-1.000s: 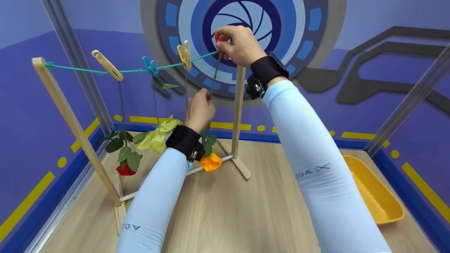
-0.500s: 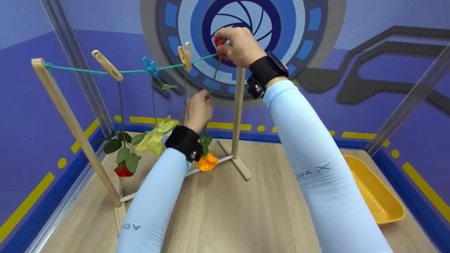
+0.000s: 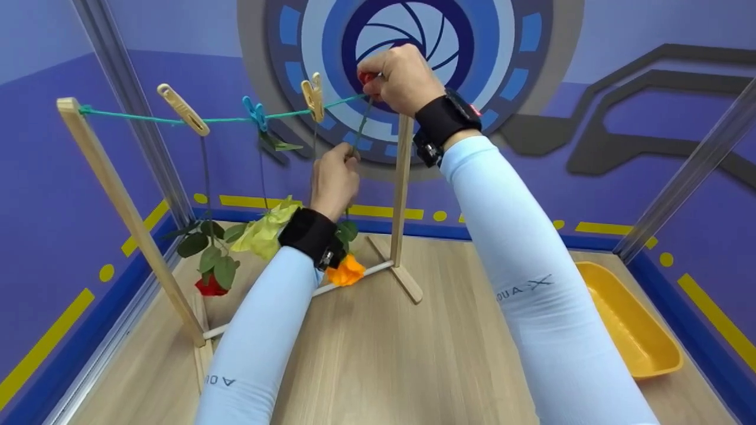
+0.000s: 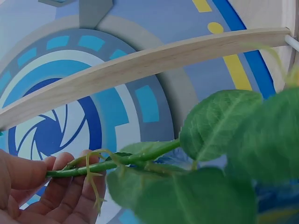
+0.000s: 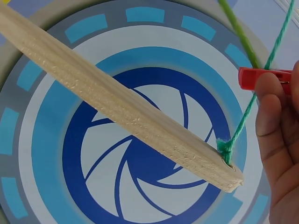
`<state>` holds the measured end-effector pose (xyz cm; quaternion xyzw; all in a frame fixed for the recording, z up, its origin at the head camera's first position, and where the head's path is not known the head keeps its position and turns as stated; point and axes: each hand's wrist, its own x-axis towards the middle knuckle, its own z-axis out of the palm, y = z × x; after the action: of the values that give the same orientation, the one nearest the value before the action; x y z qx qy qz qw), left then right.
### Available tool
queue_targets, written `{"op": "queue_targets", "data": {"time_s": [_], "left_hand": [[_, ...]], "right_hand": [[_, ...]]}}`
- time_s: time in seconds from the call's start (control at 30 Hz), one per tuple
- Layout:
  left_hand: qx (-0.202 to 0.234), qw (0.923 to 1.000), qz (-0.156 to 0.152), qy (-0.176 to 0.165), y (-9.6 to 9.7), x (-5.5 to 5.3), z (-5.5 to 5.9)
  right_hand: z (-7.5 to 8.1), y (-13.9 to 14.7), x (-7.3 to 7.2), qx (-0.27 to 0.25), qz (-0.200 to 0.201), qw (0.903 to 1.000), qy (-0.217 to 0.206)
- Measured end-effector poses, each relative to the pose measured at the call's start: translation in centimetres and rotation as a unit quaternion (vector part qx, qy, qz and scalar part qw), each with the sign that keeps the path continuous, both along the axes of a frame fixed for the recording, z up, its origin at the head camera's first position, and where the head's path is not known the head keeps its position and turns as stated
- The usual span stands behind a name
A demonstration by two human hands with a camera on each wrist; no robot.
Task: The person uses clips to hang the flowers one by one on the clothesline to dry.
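My right hand (image 3: 401,79) pinches a red clothespin (image 5: 252,78) at the green line (image 5: 243,120), near the rack's right post (image 5: 126,109). A green flower stem (image 5: 237,30) meets the line right at the clothespin. Lower down, my left hand (image 3: 335,180) pinches that stem (image 4: 112,164) between thumb and fingers. Green leaves (image 4: 219,121) spread along the stem, and an orange flower (image 3: 346,270) hangs head-down at its lower end. To the left, a beige clothespin (image 3: 313,100) grips another thin stem, mostly hidden behind my left hand.
A blue clothespin (image 3: 255,113) holds a yellow flower (image 3: 263,230) upside down. Farther left, a beige clothespin (image 3: 183,110) holds a red rose (image 3: 211,285). The wooden rack's left post (image 3: 130,221) stands at left. A yellow tray (image 3: 635,321) lies at right on the table (image 3: 413,360).
My left hand has risen very slightly with the stem. The orange flower has shifted a little left and up. My right hand stays at the line with the red clothespin.
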<state>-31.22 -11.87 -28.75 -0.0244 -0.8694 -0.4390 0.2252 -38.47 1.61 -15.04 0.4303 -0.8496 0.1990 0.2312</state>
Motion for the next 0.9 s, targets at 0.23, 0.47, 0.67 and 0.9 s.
{"op": "queue_targets", "data": {"time_s": [0.23, 0.47, 0.67, 0.9], "left_hand": [[-0.012, 0.9997, 0.023, -0.001, -0.14, -0.13, 0.21], [-0.02, 0.9992, 0.035, 0.001, -0.2, -0.15, 0.25], [-0.014, 0.9994, 0.033, -0.002, -0.19, -0.19, 0.28], [-0.013, 0.9993, 0.034, -0.005, -0.11, -0.15, 0.21]], "right_hand": [[-0.09, -0.08, -0.03, 0.036, -0.001, 0.9992, -0.017], [-0.06, -0.03, -0.01, 0.043, 0.007, 0.9987, -0.028], [-0.12, 0.16, -0.07, 0.037, 0.016, 0.9987, -0.031], [-0.22, 0.13, -0.07, 0.034, 0.019, 0.9985, -0.039]]}}
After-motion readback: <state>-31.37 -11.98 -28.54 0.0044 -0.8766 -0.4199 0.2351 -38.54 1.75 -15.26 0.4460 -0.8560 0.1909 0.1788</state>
